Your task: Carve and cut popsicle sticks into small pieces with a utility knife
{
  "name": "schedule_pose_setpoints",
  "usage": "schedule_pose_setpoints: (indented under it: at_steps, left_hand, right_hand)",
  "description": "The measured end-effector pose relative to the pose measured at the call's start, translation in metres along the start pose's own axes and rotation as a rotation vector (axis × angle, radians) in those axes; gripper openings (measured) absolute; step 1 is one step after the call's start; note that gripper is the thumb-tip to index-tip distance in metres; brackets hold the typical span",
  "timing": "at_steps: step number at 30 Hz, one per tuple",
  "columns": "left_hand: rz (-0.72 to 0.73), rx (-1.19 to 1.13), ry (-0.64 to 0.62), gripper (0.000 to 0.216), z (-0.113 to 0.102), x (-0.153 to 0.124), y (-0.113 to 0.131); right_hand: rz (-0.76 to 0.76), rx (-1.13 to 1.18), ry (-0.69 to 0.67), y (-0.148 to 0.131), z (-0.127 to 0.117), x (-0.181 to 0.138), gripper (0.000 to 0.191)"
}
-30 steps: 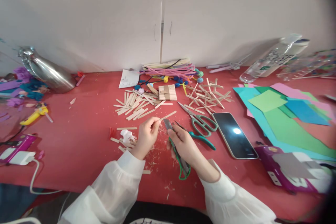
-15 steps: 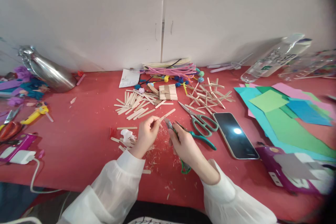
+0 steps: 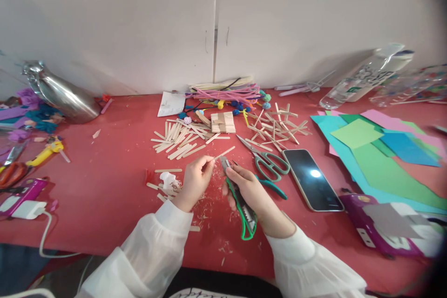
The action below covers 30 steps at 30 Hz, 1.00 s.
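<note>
Between the fingertips of my left hand (image 3: 196,178) is a thin wooden craft stick (image 3: 225,152), its free end pointing up to the right. My right hand (image 3: 246,191) is wrapped round a green utility knife (image 3: 247,218), blade end up near the stick. Whether the blade touches the stick I cannot tell. Pale wood shavings (image 3: 223,246) are scattered on the red table below. Loose craft sticks (image 3: 176,137) lie behind my left hand, with a banded bundle of sticks (image 3: 223,122) beside them. Grey-green scissors (image 3: 267,160) and a teal-handled tool (image 3: 274,187) lie by my right hand.
A phone (image 3: 312,179), coloured paper (image 3: 387,158) and a purple power strip (image 3: 377,228) are on the right. Bottles (image 3: 363,77) stand at the back right. A steel jug (image 3: 66,95) and a yellow glue gun (image 3: 45,152) are on the left. Pipe cleaners (image 3: 226,94) lie at the back.
My right hand has turned, so more of the green knife's handle shows below it. The stick in my left hand has tilted slightly and appears thinner, seen more edge-on.
</note>
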State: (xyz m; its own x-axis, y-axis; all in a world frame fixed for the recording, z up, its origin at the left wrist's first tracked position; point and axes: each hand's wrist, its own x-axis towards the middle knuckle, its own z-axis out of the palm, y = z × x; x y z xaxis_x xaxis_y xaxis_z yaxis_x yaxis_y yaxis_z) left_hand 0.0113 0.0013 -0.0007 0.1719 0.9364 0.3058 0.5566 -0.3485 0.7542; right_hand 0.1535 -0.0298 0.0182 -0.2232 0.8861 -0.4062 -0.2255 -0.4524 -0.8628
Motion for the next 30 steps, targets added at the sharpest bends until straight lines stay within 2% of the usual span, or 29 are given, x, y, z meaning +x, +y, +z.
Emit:
schedule_pose_setpoints:
  at_steps: [4,12,18,23,30]
  left_hand:
    - [0.047,0.059,0.008,0.022,0.000,-0.001,-0.001]
    - [0.015,0.059,-0.025,0.024,-0.001,0.000,-0.001]
    - [0.003,0.082,-0.057,0.025,-0.002,0.001,-0.003]
    - [-0.026,0.063,-0.086,0.025,-0.002,0.002,-0.003]
    - [-0.148,-0.041,-0.124,0.023,-0.002,0.002,-0.005]
  right_hand:
    - [-0.015,-0.062,0.013,0.004,0.001,0.001,0.031]
    - [-0.139,-0.397,0.079,0.015,0.001,0.005,0.018]
    - [-0.198,-0.623,0.115,0.015,-0.008,0.007,0.017]
    - [-0.154,-0.661,0.060,0.013,-0.017,0.007,0.018]
    - [-0.137,-0.644,0.027,0.006,-0.018,0.004,0.018]
